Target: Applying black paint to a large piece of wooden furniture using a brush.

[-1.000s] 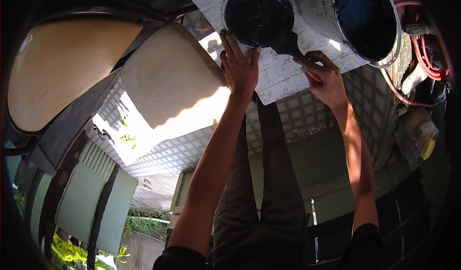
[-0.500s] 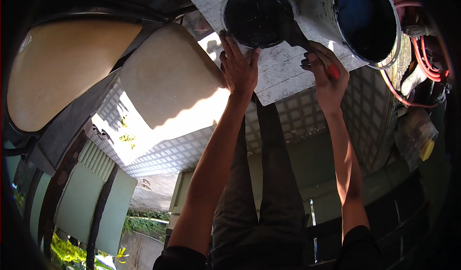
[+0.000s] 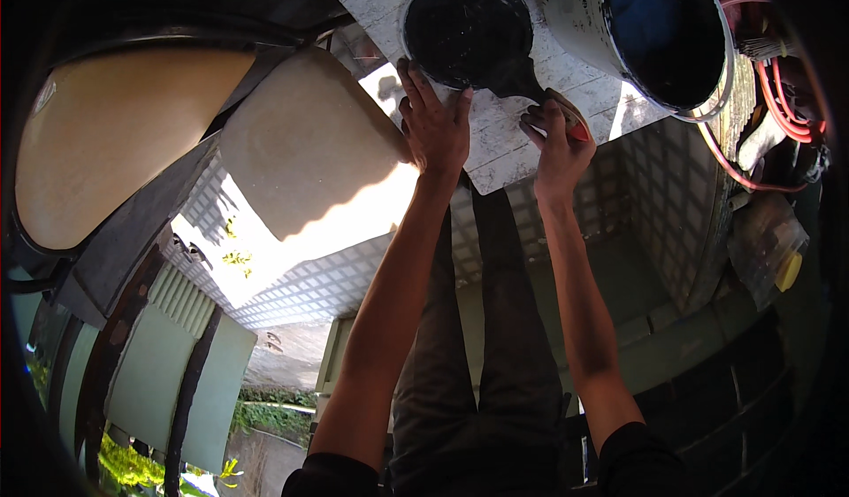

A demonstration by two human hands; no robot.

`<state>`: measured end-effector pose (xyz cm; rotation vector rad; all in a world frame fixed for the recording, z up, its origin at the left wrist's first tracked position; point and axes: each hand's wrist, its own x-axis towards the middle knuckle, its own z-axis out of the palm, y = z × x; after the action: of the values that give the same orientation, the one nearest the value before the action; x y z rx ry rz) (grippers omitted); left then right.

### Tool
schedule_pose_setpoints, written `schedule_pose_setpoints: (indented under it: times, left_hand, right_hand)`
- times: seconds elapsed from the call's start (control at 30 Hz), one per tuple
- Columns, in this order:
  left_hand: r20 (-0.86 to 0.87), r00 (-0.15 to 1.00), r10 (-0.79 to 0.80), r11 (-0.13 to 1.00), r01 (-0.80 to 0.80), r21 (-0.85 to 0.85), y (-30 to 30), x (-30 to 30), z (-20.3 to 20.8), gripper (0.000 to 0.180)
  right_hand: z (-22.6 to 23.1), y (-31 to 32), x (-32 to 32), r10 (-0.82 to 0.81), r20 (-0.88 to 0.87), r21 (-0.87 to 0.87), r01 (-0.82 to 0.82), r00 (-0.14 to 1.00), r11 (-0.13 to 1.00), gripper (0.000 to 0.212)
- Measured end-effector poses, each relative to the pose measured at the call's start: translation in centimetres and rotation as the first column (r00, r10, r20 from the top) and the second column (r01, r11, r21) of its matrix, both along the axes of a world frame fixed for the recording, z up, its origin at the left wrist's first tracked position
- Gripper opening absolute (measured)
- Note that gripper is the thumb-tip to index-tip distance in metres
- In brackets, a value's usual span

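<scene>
A round vessel with a black inside [image 3: 467, 28] rests on a white, paint-stained board. My left hand [image 3: 433, 126] lies against its near rim, fingers stretched out and thumb apart. My right hand [image 3: 564, 152] grips the handle of a paintbrush [image 3: 516, 79], whose broad head is coated black. The red end of the handle shows beside my fingers. The brush head lies over the near right part of the vessel, close to its rim. Whether the bristles press on the black surface, I cannot tell.
A pale bucket [image 3: 579, 19] with a dark-smeared inside stands on the board [image 3: 504, 152] at the right. Orange-red hose [image 3: 778, 108] and a clear plastic bag [image 3: 765, 240] are farther right. A beige chair seat [image 3: 309, 143] sits left of my hands.
My right hand has moved left and slightly nearer with the paintbrush, bringing its head to the vessel's near edge. My left hand stays at the rim.
</scene>
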<state>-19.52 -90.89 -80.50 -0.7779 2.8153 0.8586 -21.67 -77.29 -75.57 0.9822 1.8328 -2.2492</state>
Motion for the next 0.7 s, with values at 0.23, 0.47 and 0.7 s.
schedule_pose_setpoints:
  times: [0.23, 0.47, 0.7]
  left_hand:
    - [0.088, 0.996, 0.013, 0.997, -0.019, 0.073, 0.0, -0.3, 0.6, 0.093]
    - [0.086, 0.996, 0.014, 0.997, -0.021, 0.080, 0.2, -0.4, 0.4, 0.093]
    - [0.106, 0.994, 0.009, 0.996, -0.018, 0.084, 0.1, 0.0, 0.5, 0.094]
  right_hand:
    - [2.5, 0.5, 0.0, 0.031, -0.011, 0.139, -0.029, 0.999, 0.990, 0.029]
    - [2.2, -1.0, -1.4, 0.015, -0.083, 0.094, -0.007, 0.996, 0.996, 0.026]
    - [1.7, -1.1, 0.1, 0.022, -0.085, 0.162, -0.008, 0.996, 0.987, 0.024]
